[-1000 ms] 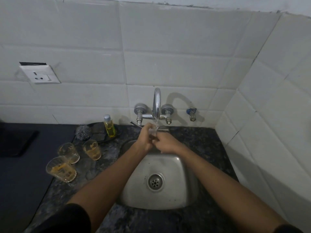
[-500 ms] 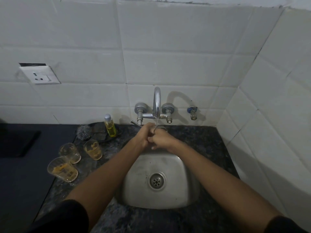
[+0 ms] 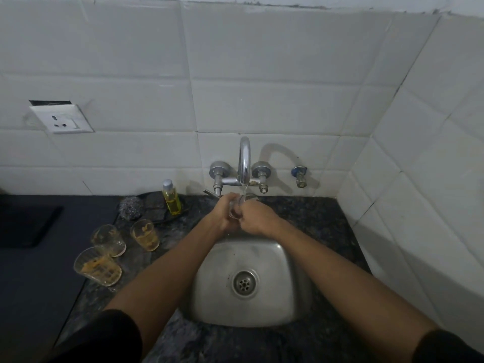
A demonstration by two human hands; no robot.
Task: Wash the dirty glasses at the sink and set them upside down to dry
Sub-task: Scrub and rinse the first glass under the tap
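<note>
Left hand [image 3: 222,213] and right hand [image 3: 255,218] both grasp clear glass [image 3: 237,205] under running tap [image 3: 244,163], above sink [image 3: 288,260]; 3 dirty glasses [image 3: 98,267] on counter, left

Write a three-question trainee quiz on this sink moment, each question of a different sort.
1. True or false: water runs from the tap onto the glass gripped by the left hand and right hand.
2. How many dirty glasses stand on the counter left of the sink?
3. The yellow bottle stands: A) inside the sink B) by the wall near the steel scrubber C) on the socket.

Key: 1 true; 2 three; 3 B.
</note>
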